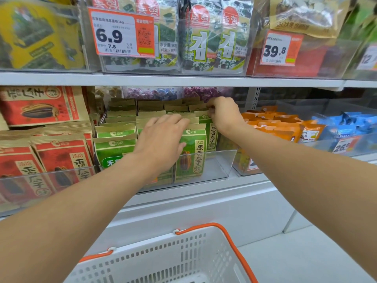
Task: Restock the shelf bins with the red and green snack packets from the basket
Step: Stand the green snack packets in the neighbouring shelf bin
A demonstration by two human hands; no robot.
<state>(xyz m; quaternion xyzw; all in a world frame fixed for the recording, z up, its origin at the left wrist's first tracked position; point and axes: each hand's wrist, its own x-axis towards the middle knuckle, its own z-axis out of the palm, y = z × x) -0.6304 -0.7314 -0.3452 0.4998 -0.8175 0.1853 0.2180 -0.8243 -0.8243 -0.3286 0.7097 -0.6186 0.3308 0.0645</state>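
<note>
Green snack packets (192,152) stand in rows inside a clear shelf bin (222,162) at the middle of the lower shelf. My left hand (163,139) lies with straight fingers across the tops of the front green packets. My right hand (223,114) reaches further back and pinches the top edge of a green packet in the right-hand row. Red snack packets (63,160) fill the clear bin to the left. The white basket (183,258) with orange handles sits below, and what shows of its inside holds no packets.
Orange packets (273,127) and blue packets (344,123) fill bins to the right. The upper shelf (163,80) carries seaweed packs behind clear fronts with price tags (120,33). A white shelf base (204,207) stands between the bins and the basket.
</note>
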